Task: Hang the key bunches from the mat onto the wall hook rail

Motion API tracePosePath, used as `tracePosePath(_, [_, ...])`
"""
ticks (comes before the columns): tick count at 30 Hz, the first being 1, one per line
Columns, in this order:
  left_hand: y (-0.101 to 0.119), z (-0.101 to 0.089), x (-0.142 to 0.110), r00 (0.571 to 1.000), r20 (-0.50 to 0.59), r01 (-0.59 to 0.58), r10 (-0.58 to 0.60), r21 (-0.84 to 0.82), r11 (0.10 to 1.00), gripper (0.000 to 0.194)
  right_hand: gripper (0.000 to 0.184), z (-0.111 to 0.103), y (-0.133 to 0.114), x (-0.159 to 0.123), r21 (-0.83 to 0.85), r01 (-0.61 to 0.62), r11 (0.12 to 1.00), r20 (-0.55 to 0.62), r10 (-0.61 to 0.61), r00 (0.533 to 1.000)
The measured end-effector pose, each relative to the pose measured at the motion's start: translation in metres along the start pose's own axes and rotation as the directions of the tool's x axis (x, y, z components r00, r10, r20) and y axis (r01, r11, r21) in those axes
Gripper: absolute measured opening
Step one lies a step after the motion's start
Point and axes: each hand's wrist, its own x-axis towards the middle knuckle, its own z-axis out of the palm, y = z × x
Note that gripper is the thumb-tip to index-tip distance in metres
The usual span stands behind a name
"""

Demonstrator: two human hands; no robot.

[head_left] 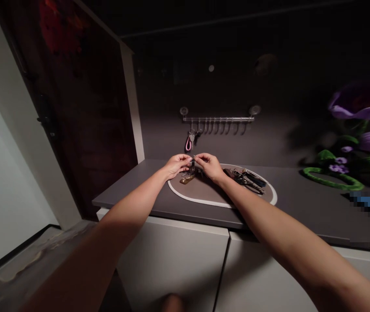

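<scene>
Above an oval mat (201,201) with a white rim, my left hand (178,165) and my right hand (209,165) meet fingertip to fingertip. Both pinch the top of a small bunch of keys (192,164), which hangs between them; the exact ring or loop in the fingers is too small to make out. A brown tag (187,179) lies low by this bunch, at the mat's left part. To the right of my right wrist, a pile of keys and key fobs (248,180) rests on the mat.
A hook rail (219,119) is fixed to the dark back wall, with a pink-looped key set (188,142) on its left hooks. Purple artificial flowers (362,108) stand at the right of the counter (289,203). White cabinet doors (175,255) lie below; a dark door (83,108) is at left.
</scene>
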Motion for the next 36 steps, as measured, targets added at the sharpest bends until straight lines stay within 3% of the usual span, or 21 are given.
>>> tracePosePath(5, [0.000,0.003,0.000,0.998,-0.058,-0.009,0.012,0.053,0.999,0.031,0.028,-0.003,0.001,0.001,0.055,-0.001,0.998,-0.026,0.002,1.000])
tracePosePath(8, [-0.005,0.003,0.003,0.994,-0.101,-0.026,0.044,0.172,0.985,0.027,0.029,-0.005,0.002,0.003,0.086,-0.015,0.996,-0.036,0.018,0.999])
tracePosePath(16, [-0.014,0.004,0.005,0.968,-0.162,-0.074,0.193,0.550,0.832,0.016,0.034,-0.009,0.002,0.009,0.251,-0.089,0.964,-0.134,0.126,0.983])
tracePosePath(25, [-0.015,0.007,0.002,0.958,-0.078,-0.138,0.276,0.716,0.684,0.018,0.024,-0.014,-0.017,0.046,0.364,-0.097,0.926,-0.298,0.214,0.930])
tracePosePath(32, [-0.019,0.006,0.006,0.953,-0.043,-0.163,0.298,0.760,0.630,0.019,0.022,-0.012,-0.022,0.086,0.271,-0.100,0.957,-0.444,0.217,0.869])
tracePosePath(36, [-0.019,0.005,0.007,0.949,-0.034,-0.169,0.312,0.783,0.599,0.019,0.021,-0.008,-0.020,0.101,0.284,-0.133,0.949,-0.518,0.269,0.812])
